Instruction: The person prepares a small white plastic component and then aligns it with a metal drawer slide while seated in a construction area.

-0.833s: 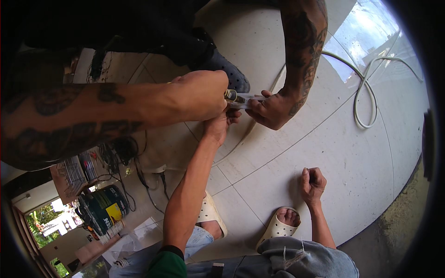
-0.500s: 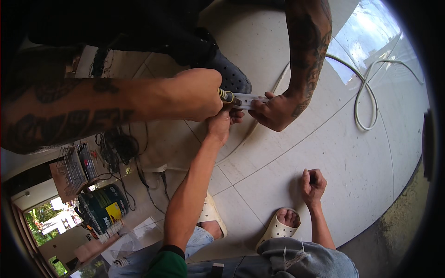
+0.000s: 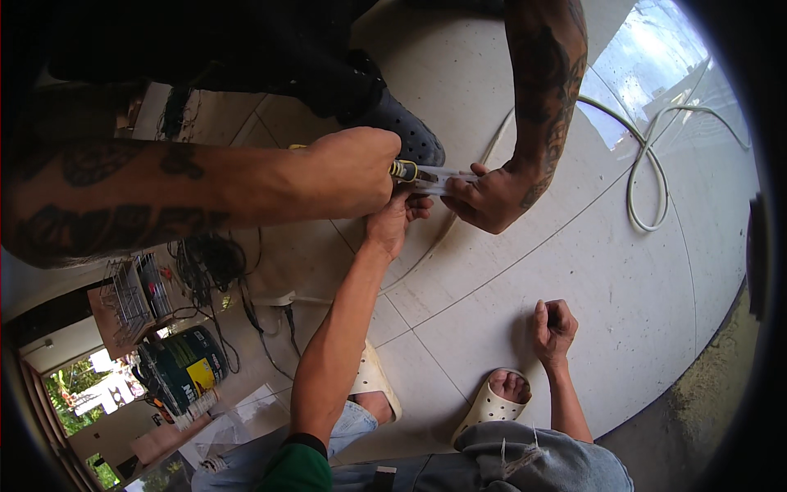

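My left hand (image 3: 391, 228) is raised to the near-left end of a white plastic strip (image 3: 443, 178), its fingers curled at the strip and partly hidden under a co-worker's fist (image 3: 351, 174). That fist grips a tool with a black and yellow handle (image 3: 402, 170). The tool's dark tip rests on the strip; its exact kind cannot be made out. The co-worker's other hand (image 3: 484, 197) pinches the strip's right end. Apart from them, my right hand (image 3: 554, 330) hangs over the floor near my right shoe, its fingers folded into a loose fist with nothing visible inside.
A co-worker's dark clog (image 3: 406, 123) stands just beyond the strip. White cable (image 3: 648, 193) loops across the tiles on the right. To the left lie black cords (image 3: 209, 261), a wire rack (image 3: 127, 299), a dark green machine (image 3: 182, 369) and a white power strip (image 3: 275, 298).
The co-worker's fist and tool have shifted slightly right along the strip, and a yellow bit now shows behind the fist. My hands have barely moved.
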Demonstrator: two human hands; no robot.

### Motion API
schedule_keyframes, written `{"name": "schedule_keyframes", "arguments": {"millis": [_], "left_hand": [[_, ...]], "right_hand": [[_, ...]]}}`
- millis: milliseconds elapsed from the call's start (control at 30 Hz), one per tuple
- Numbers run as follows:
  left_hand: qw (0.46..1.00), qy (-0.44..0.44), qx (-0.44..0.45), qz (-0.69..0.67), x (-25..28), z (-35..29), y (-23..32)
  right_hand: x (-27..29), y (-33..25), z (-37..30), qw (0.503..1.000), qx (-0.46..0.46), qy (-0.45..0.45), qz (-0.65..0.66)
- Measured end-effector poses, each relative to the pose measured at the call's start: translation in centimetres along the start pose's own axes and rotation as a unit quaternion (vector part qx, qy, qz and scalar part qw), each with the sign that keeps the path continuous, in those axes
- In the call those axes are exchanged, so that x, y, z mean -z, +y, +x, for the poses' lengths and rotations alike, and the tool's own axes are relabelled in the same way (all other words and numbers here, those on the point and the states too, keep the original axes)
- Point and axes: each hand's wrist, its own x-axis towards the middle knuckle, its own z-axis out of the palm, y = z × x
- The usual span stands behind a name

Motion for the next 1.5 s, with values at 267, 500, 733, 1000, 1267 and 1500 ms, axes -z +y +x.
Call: {"name": "schedule_keyframes", "arguments": {"millis": [267,500,733,1000,1267,1500], "left_hand": [[0.999,0.000,-0.010,0.035,0.04,-0.04,-0.35],[0.999,-0.009,-0.012,0.041,0.22,-0.13,-0.09],[0.999,0.001,-0.025,0.034,0.28,-0.28,-0.23],[0.998,0.017,-0.040,0.042,0.01,-0.33,-0.07],[0.997,0.023,-0.053,0.054,-0.08,-0.52,0.01],[0.997,0.011,-0.032,0.066,0.06,-0.26,-0.05]], "right_hand": [[-0.10,-0.01,0.06,1.000,0.013,0.006,0.000],[-0.11,-0.28,0.09,1.000,0.011,0.009,0.000],[-0.18,-0.26,0.21,0.999,0.030,0.013,-0.008],[-0.10,-0.17,0.01,1.000,0.004,0.004,0.003],[-0.21,-0.01,-0.04,1.000,0.007,0.007,0.002],[-0.24,-0.09,0.00,1.000,0.011,0.011,0.007]]}}
